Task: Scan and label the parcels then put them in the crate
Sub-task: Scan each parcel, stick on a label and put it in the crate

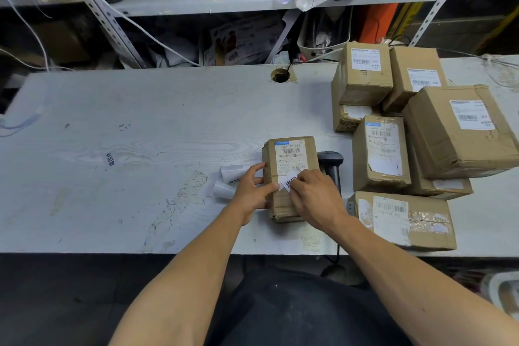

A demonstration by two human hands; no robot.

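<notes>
A small brown parcel [290, 160] with a printed shipping label lies on the white table [140, 135] in front of me. My left hand [252, 191] grips its left side, thumb on top. My right hand [311, 196] pinches a white sticker [288, 184] with black characters and holds it against the parcel's top. A black barcode scanner [331, 166] lies just right of the parcel, partly hidden behind my right hand. Curled strips of white labels [229, 180] lie left of my left hand. No crate is in view.
Several brown parcels [415, 135] are stacked on the table's right side, one [404, 219] near the front edge. A cable hole [280, 75] sits at the table's back. Cluttered metal shelves [224, 0] rise behind the table.
</notes>
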